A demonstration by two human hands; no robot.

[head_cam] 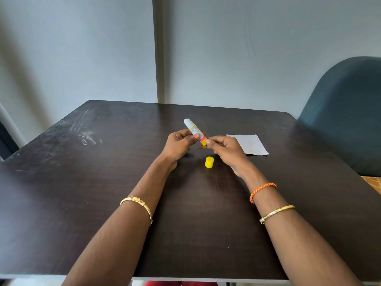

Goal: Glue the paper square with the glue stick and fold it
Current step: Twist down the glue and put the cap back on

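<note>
A white glue stick (192, 129) with a yellow and pink base is held tilted above the dark table (82, 182), its uncapped white tip pointing up and away. My left hand (178, 146) grips its body. My right hand (225, 150) pinches its yellow base between thumb and fingers. The yellow cap (209, 162) stands on the table just below and between my hands. A white paper square (248, 143) lies flat on the table to the right, just beyond my right hand.
A dark blue chair (346, 112) stands at the table's far right corner. A grey wall rises behind the table. White scuff marks (84, 131) show on the table's far left.
</note>
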